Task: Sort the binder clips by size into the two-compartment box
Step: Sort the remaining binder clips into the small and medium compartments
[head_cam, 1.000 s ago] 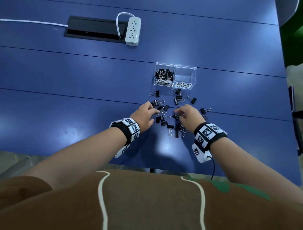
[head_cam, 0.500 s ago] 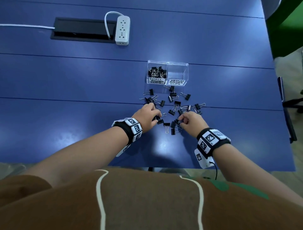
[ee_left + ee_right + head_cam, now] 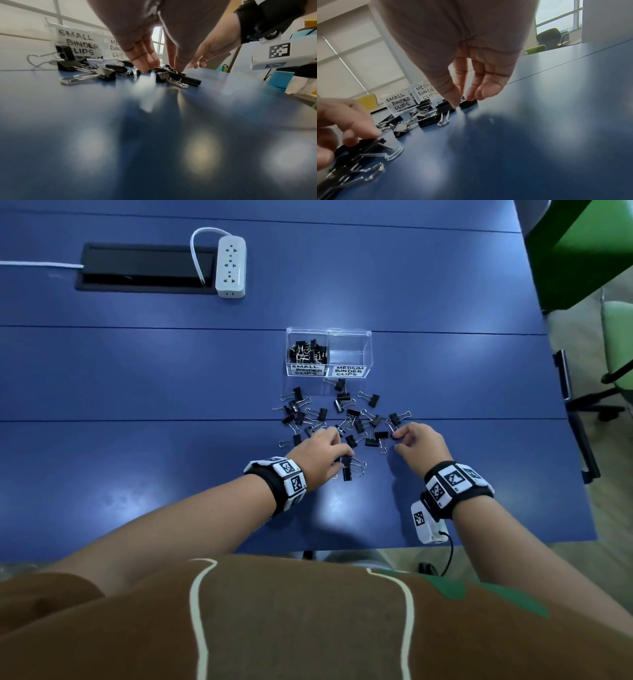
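Observation:
A clear two-compartment box (image 3: pixel 350 355) stands beyond the pile; its left side, labelled SMALL, holds several small clips (image 3: pixel 308 352), and its right side, labelled MEDIUM, shows none. Several black binder clips (image 3: pixel 352 412) lie scattered on the blue table (image 3: pixel 171 474). My left hand (image 3: pixel 344 457) is at the pile's near edge, fingers and thumb curled onto a binder clip (image 3: pixel 366 142). My right hand (image 3: pixel 395 440) is at the pile's right side, where thumb and index pinch the end of a binder clip (image 3: pixel 468 104). Both sets of fingertips (image 3: pixel 148 67) are down at the tabletop.
A white power strip (image 3: pixel 230 266) and a black cable hatch (image 3: pixel 144 266) lie at the far left of the table. The table's right edge (image 3: pixel 568 419) borders chairs, and the near edge runs just behind my wrists.
My hands, close together before, have spread: the right one has gone to the right side of the pile, the left one has drawn slightly nearer with clips under it. The head view has shifted.

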{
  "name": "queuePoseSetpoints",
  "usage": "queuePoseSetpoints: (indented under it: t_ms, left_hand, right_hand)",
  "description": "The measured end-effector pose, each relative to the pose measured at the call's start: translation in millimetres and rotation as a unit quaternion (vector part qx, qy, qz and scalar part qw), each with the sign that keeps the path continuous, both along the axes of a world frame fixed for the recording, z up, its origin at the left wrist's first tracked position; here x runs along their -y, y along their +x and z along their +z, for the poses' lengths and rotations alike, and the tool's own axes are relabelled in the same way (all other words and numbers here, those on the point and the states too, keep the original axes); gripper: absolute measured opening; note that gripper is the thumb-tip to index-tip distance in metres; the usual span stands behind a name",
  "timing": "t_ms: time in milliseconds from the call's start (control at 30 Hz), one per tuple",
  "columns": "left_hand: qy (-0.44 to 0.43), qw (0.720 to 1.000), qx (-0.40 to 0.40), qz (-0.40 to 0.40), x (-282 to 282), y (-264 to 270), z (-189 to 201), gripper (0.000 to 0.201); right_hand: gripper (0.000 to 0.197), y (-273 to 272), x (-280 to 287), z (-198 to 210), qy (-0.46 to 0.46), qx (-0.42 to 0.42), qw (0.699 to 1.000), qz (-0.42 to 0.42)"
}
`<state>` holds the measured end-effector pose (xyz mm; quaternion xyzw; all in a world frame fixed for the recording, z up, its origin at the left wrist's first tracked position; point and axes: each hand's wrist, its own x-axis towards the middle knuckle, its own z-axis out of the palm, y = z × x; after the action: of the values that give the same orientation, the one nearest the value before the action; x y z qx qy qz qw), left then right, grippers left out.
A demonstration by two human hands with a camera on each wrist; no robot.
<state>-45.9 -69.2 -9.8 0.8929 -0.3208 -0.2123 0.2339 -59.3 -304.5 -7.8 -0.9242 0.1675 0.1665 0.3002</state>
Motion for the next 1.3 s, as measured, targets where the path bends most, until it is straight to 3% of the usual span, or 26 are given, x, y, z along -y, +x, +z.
queuePoseSetpoints:
  t_ms: [167,333,433,533,633,867,1000,1167,1300]
  left_hand:
    - [0.005,1.0,0.001,0.001,-0.9,2.2,-1.1,0.027]
    - [0.013,0.999,0.019,0.024,-11.0,14.9,2.3,0.019]
    - [0.013,0.998,0.016,0.053,-8.0,20.5,5.4,0.015]
    - [0.012,0.996,0.015,0.089,6.2,27.2,3.3,0.018]
    - [0.028,0.994,0.005,0.102,21.6,31.5,0.5,0.02]
    - [0.062,0.99,-0.016,0.123,33.0,37.1,-2.2,0.017]
    - [0.053,0.987,-0.013,0.148,33.3,35.2,-1.9,0.023]
    - [-0.009,0.982,-0.048,0.185,36.7,31.3,2.2,0.034]
    - [-0.038,0.978,-0.062,0.197,37.4,26.1,6.4,0.045]
  right_hand:
    - [0.008,-1.1,-5.2,-2.1,0.009,0.004,1.0,-0.009]
    - [0.006,-3.5,-16.1,-1.3,0.018,-0.026,0.998,0.062]
    - [0.01,7.3,-0.9,4.1,0.01,0.023,0.999,0.019]
    - [0.027,22.5,16.0,4.9,-0.01,0.049,0.999,0.002]
    - [0.038,34.2,17.4,0.1,-0.017,0.035,0.997,0.061]
    - [0.025,41.5,16.4,-4.6,-0.037,0.028,0.991,0.128]
    - [0.022,36.5,19.2,3.8,-0.002,0.052,0.994,0.092]
    - [0.022,17.3,8.7,-1.1,-0.002,0.03,0.988,0.154]
    - [0.022,17.7,5.2,-4.2,0.01,0.046,0.989,0.141]
